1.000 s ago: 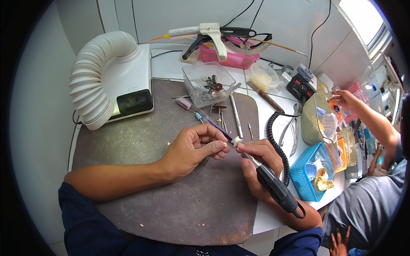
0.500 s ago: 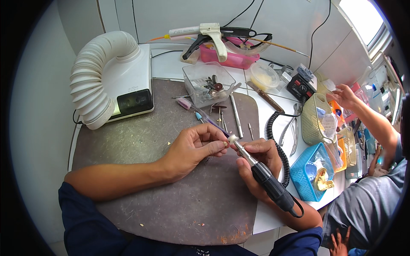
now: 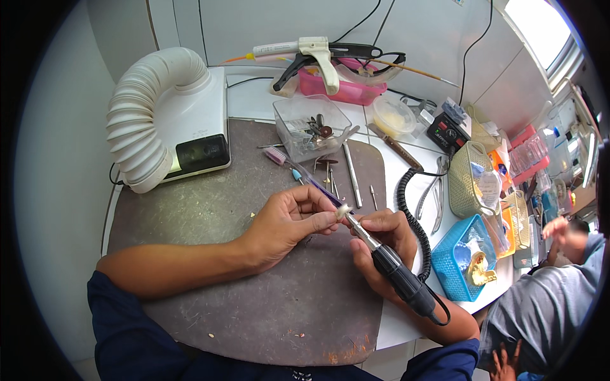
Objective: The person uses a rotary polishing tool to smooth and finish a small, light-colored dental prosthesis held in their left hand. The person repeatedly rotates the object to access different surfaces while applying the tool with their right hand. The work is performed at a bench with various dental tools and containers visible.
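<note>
My right hand is wrapped round a black and silver rotary handpiece, which slants up and to the left. At its tip sits a small round white polishing wheel. My left hand is closed in a pinch right beside that wheel. Whatever is between its thumb and finger is tiny and mostly hidden, so I cannot make it out. Behind my hands, on the grey board, lie a purple toothbrush, several mounted discs and burs, and a metal rod.
A white unit with a ribbed hose stands back left. A clear box of burs, a pink tray and a dispensing gun are behind. On the right are a coiled cord, a blue basket and a co-worker.
The handpiece tip and wheel have shifted very slightly against my left fingertips. My grips look the same. At the right, the co-worker's raised arm has drawn back from the baskets.
</note>
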{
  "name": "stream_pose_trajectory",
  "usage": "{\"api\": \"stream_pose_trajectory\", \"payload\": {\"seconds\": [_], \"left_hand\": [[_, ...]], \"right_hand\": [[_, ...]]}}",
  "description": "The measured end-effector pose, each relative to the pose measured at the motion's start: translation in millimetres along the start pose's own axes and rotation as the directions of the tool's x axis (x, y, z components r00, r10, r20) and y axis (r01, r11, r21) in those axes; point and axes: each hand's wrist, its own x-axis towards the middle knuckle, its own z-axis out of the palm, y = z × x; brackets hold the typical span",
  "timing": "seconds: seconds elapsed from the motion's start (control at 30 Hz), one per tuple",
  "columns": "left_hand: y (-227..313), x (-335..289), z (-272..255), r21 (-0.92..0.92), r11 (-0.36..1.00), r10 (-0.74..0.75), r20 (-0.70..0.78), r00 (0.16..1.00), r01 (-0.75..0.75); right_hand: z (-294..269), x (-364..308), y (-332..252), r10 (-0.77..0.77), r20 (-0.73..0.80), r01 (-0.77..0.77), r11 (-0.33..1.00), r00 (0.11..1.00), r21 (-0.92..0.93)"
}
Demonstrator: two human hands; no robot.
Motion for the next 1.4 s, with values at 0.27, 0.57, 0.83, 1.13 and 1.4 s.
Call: {"api": "stream_pose_trajectory", "payload": {"seconds": [0.27, 0.57, 0.83, 1.13, 1.4], "left_hand": [[1.2, -1.7, 0.4, 0.000, 1.000, -0.009, 0.004, 1.000, 0.009], [0.7, -1.8, 1.0, 0.024, 1.000, -0.014, -0.010, 1.000, 0.015], [1.2, -1.8, 2.1, 0.054, 0.998, -0.018, -0.018, 1.000, 0.019], [0.9, -2.4, 1.9, 0.039, 0.999, -0.020, -0.016, 1.000, 0.021], [-1.4, -2.3, 1.9, 0.052, 0.999, -0.012, -0.036, 0.999, 0.014]], "right_hand": [[0.0, 1.0, -0.9, 0.008, -0.018, -0.009, 1.000, 1.000, -0.018], [-0.7, 1.2, -0.9, 0.013, -0.014, -0.014, 0.999, 1.000, -0.040], [-1.9, 0.7, -0.8, 0.029, -0.010, -0.029, 0.999, 1.000, -0.026], [-1.2, 1.1, -2.3, 0.032, -0.020, -0.033, 0.999, 0.999, -0.025], [-1.2, 0.7, -1.8, 0.018, -0.025, -0.019, 1.000, 1.000, -0.013]]}}
